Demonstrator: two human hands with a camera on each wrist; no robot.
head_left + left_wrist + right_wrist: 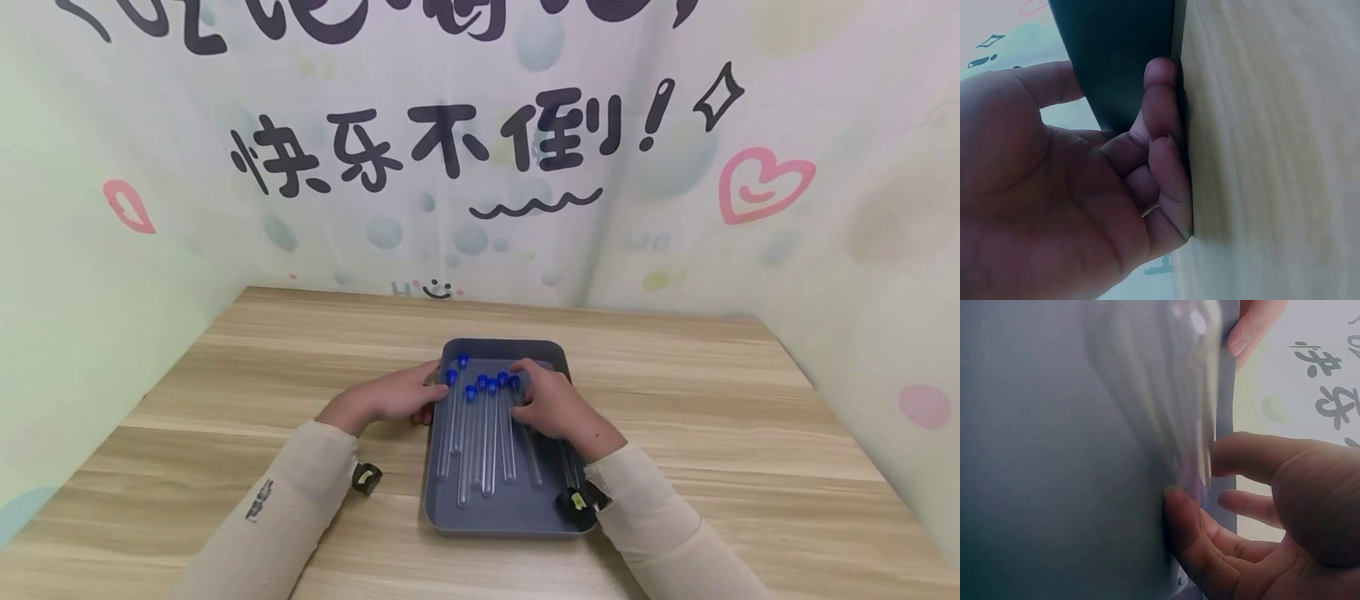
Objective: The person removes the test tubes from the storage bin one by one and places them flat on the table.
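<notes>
My left hand (397, 396) had the tray (517, 515) by its side wall: thumb over the rim, other fingers (1166, 169) curled in low along the outside, right down by the table (360, 533). Right hand (551, 404) was inside the tray's outline, about half open, thumb and index finger parted and bent around the cap end of the nearest tube. Couldn't tell whether they actually touched it; the right wrist view was blurred there, just clear tube walls and a blue patch by my fingertips. Tubes (487, 450): 7 counted in the head view, clear, each with a blue cap (471, 393), all lying in the gray tray between my hands. Caps pointed away from me, rounded ends back toward my body. 2 lay closest to my left hand, caps just right of that thumb. Other 5 caps were bunched nearer my right hand, the last of them between its thumb and index finger. That tube slanted, its rounded end closer to me than the hand. Beige sleeves (300, 483) on both arms. Black wrist unit (366, 477) stuck out beside my left wrist, over the table. Beyond both hands: pale backdrop (337, 242), black characters, pink heart (765, 185) off to the right.
</notes>
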